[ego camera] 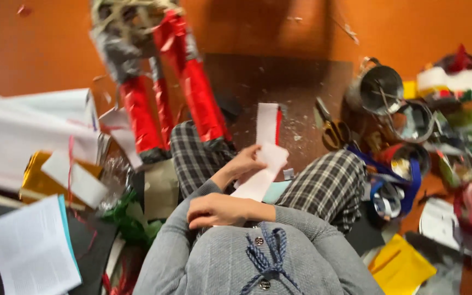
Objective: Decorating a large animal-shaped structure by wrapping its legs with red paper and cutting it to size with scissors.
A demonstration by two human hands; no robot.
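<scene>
I sit on the floor in plaid trousers (329,186) and a grey sweater. My left hand (248,162) is raised over my lap and pinches a long white paper strip (269,131) with a red edge near its top. The strip runs down towards my lap. My right hand (214,210) lies across my lap with its fingers curled, by the strip's lower end; whether it grips anything is unclear. A frame of red and silver foil-wrapped tubes (195,98) stands just beyond my knees.
Yellow-handled scissors (334,132) lie on a dark mat (301,82). Metal tins (382,87) and tape rolls crowd the right. Yellow paper (401,267) lies at lower right. White sheets (28,134), gold foil (36,177), green tinsel (132,221) and an open book (31,248) fill the left.
</scene>
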